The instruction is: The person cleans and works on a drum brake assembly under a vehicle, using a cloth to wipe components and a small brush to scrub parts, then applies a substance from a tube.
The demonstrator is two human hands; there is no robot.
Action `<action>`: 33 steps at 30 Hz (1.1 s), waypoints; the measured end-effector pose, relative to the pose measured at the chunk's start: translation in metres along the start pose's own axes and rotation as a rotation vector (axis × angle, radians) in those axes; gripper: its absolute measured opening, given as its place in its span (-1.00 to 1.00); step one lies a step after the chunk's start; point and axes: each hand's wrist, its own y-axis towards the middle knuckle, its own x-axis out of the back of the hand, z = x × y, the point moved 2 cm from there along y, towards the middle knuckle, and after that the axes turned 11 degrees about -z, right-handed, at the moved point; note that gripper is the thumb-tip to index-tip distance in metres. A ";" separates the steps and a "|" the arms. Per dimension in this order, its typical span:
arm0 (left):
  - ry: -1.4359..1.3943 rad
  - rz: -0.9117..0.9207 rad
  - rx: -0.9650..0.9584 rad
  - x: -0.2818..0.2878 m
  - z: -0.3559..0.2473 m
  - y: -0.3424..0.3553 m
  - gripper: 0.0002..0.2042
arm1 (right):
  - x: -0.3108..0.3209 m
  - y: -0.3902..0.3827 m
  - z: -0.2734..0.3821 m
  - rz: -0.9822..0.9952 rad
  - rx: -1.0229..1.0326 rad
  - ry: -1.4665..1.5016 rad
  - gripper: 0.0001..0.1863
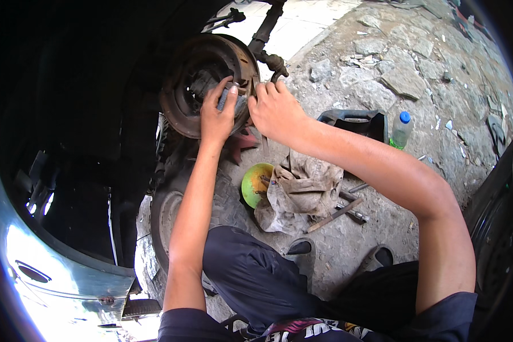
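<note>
A rusty round brake backing plate (175, 109) hangs in the dark wheel well at upper centre. My left hand (218, 115) is on its right part, thumb and fingers closed on a small blue-grey piece (222, 101); its exact kind is unclear. My right hand (275, 110) is closed at the plate's right rim, fingers curled; what it grips is hidden. A dark jointed steering rod (259, 40) runs above the plate. Below it are a red metal stand (243, 145) and a thin metal strip (265, 147) under my right hand.
Below lie a tire (174, 216), a green bowl (252, 188), a dirty rag (305, 188), metal tools (339, 214), a black container (353, 117) and a plastic bottle (402, 134). The car's body panel (57, 279) borders the left; a large black object (496, 239) stands at right. Broken stones (399, 80) cover the ground behind.
</note>
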 end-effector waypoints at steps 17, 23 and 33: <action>-0.008 -0.007 -0.005 0.000 0.001 0.001 -0.66 | 0.011 -0.020 0.033 0.042 0.014 0.051 -0.80; -0.007 -0.012 -0.018 0.003 0.001 0.001 -0.66 | 0.009 -0.013 0.027 0.107 0.035 -0.007 -0.74; 0.006 -0.004 -0.011 0.004 0.000 0.001 -0.66 | 0.011 -0.027 0.039 0.080 0.091 0.020 -0.77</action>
